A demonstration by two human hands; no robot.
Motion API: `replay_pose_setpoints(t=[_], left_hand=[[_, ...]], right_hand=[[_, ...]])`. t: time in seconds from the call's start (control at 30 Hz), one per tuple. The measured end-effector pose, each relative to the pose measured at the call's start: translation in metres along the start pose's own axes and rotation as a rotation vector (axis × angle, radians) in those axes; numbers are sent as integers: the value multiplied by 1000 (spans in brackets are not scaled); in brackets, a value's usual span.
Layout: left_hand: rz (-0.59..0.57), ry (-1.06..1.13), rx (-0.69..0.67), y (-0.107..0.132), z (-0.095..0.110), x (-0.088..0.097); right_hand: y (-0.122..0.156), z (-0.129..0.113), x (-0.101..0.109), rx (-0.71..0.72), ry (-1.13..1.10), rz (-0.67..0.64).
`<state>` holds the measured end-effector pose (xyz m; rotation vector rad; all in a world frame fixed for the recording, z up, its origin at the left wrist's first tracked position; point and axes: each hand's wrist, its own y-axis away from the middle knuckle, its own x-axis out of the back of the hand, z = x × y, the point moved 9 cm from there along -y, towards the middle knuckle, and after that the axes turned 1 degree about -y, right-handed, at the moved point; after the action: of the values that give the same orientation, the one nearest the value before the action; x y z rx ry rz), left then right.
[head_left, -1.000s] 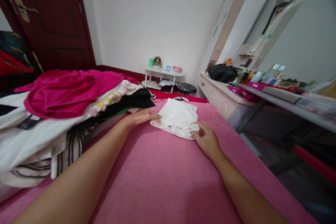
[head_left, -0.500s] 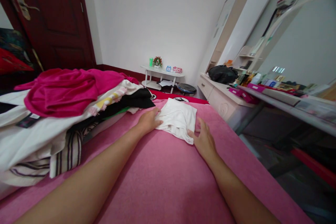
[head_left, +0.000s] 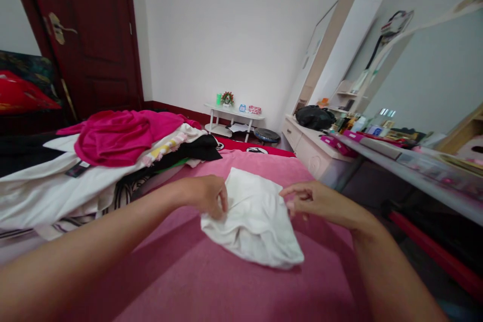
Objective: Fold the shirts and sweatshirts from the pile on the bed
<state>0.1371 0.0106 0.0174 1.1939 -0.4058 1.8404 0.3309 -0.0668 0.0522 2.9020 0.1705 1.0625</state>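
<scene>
A white folded garment [head_left: 256, 216] lies on the pink bedspread [head_left: 181, 271] in front of me, with loose folds along its near edge. What kind of garment it is, I cannot make out. My left hand [head_left: 209, 196] is over its left edge, the fingers bent down with a small gap between them, and seems to hold nothing. By the right edge is my right hand [head_left: 311, 198], palm down, its fingers loosely curved and apart. Whether the fingertips of either hand touch the cloth is unclear.
A heap of clothes with a magenta garment [head_left: 116, 138] on top lies to the left. On the right stand a white dresser [head_left: 315, 143] with a black bag [head_left: 315, 117] and a table [head_left: 407, 166] with bottles. A small white table [head_left: 234, 113] is by the far wall.
The white garment is now nearer to me and more spread out. Both hands have come closer with it, and the fingers are more bent. The view has shifted slightly.
</scene>
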Motion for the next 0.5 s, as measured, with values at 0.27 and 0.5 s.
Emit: replay_pose_setpoints(t=[0.27, 0.5], left_hand=[[578, -335, -245, 10, 113, 36], [286, -304, -335, -65, 56, -61]], right_hand=[[24, -45, 57, 358, -236, 955], [17, -42, 18, 375, 155, 993]])
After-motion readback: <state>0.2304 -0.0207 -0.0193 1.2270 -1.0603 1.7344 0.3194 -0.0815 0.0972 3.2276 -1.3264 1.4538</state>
